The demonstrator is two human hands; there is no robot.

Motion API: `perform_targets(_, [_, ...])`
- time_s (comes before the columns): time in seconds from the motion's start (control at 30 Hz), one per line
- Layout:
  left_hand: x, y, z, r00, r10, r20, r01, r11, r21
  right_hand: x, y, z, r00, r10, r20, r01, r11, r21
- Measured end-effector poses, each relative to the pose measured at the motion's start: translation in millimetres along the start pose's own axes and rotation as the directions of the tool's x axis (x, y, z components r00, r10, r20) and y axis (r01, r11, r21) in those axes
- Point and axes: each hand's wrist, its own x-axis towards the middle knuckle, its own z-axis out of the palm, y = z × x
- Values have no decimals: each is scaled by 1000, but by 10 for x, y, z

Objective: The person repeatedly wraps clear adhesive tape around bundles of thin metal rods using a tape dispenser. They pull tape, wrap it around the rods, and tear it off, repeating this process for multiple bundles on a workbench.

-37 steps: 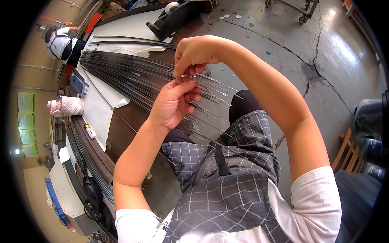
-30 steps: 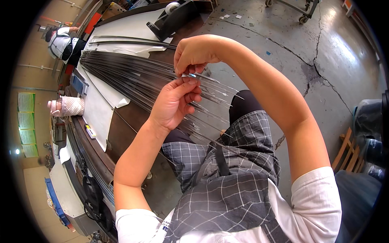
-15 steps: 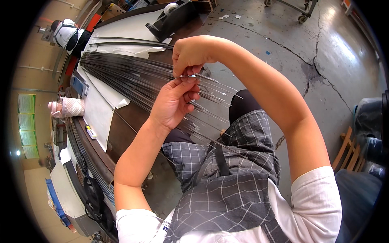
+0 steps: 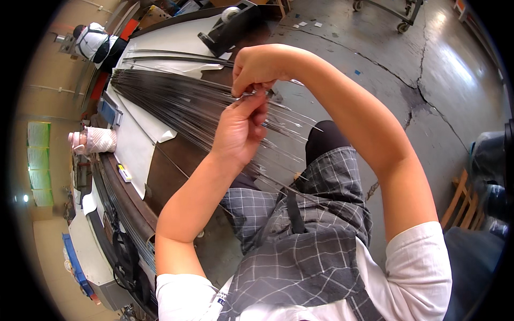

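Observation:
A wide fan of thin dark rods [image 4: 166, 93] lies across the table, its loose ends reaching over the edge toward my lap. Small clear, shiny pieces [image 4: 292, 125] cling to several of these ends. Above the rods my left hand [image 4: 240, 125] is closed, thumb and forefinger pinched together. My right hand [image 4: 258, 67] bends over from the far side, its fingertips pinched against the left ones. Whatever sits between the fingertips is small and mostly hidden; I cannot make it out.
A black tape dispenser [image 4: 227, 29] with a white roll stands at the table's far end. White paper [image 4: 134, 155] covers part of the brown tabletop. A pink-and-white wrapped bottle [image 4: 93, 140] and a yellow-white small box [image 4: 123, 173] sit leftward. Another person [image 4: 96, 43] stands at far left.
Both hands have shifted slightly up, and the left wrist has turned, bringing its fingertips closer under the right ones. A small shiny bit seen between the fingers before is now mostly covered.

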Motion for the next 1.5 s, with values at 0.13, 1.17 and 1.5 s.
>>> perform_targets(0.13, [34, 33, 80, 1000, 9, -8, -9, 999, 31, -1, 35, -48, 1000, -4, 3, 4, 997, 75])
perform_targets(1.17, [1514, 2146, -568, 988, 83, 134, -148, 196, 969, 1182, 186, -440, 404, -554, -728, -29, 788, -615])
perform_targets(1.5, [1438, 2177, -721, 993, 67, 95, -109, 247, 963, 1380, 267, -414, 161, -671, -724, -87, 721, -687])
